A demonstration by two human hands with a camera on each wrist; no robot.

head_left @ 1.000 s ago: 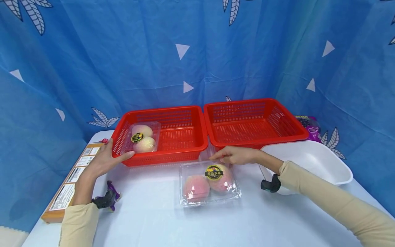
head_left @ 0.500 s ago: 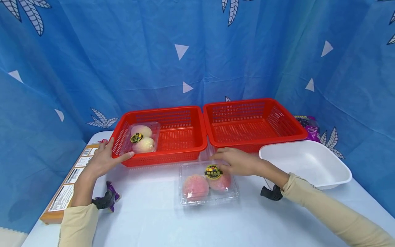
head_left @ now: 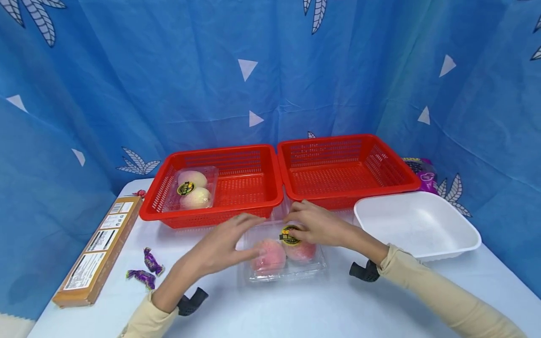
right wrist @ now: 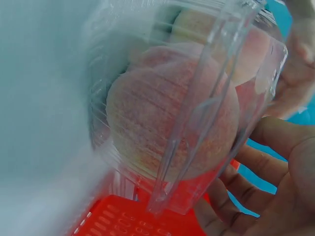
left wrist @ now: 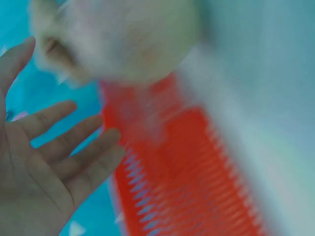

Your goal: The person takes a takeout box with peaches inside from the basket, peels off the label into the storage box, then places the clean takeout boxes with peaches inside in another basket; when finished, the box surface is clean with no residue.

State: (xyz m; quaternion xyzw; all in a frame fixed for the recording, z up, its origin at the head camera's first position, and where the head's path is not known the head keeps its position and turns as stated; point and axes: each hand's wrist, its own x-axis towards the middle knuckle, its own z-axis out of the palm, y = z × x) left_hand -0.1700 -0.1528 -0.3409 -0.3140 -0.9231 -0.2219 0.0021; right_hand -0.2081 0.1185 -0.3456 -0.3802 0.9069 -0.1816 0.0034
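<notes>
head view: left hand (head_left: 225,245), fingers spread and empty, has quit the left red basket (head_left: 190,218) for the peach clamshell (head_left: 284,262) on the table (head_left: 270,312) — right hand (head_left: 320,226) there, fingers bent, grip unclear — apparently two-handed work now.

Sleeves, one pair: left sleeve (head_left: 149,318) and right sleeve (head_left: 444,293), plain beige fabric, long; right cuff (head_left: 389,258) gathered in soft creases. Wrist cameras, one pair: left wrist camera (head_left: 192,302) and right wrist camera (head_left: 364,271), black, compact, with stubby projecting bodies; finer detail too small to tell. Left hand (head_left: 224,241) and right hand (head_left: 316,225): bare.
</notes>
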